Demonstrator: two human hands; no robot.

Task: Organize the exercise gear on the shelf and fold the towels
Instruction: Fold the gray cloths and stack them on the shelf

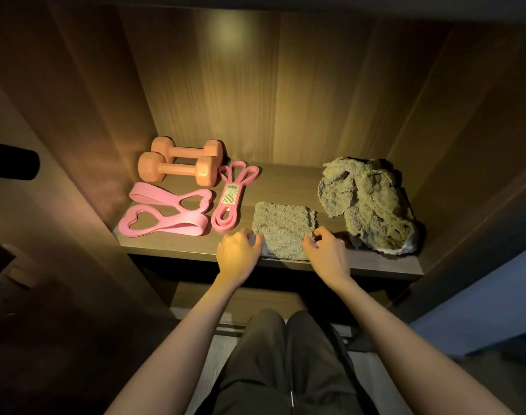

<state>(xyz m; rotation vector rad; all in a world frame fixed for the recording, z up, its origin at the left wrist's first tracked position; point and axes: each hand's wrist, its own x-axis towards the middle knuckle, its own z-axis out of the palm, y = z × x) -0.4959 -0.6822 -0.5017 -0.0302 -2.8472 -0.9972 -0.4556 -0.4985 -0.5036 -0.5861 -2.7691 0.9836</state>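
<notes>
The fuzzy grey-green towel [282, 229] lies folded square on the shelf [172, 250]. Left hand [239, 251] and right hand [327, 254] pinch its near corners with curled fingers.

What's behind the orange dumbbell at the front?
A second orange dumbbell lies right behind the front dumbbell, alongside it. Its lower side is covered by the front one. Behind both is the wooden back wall.

Dumbbells [178, 169]: orange pair, lay far left.
Bands [181, 224]: pink, flat, near left.
Folded towel [281, 230]: near centre.
Crumpled towel [366, 205]: right.
</notes>
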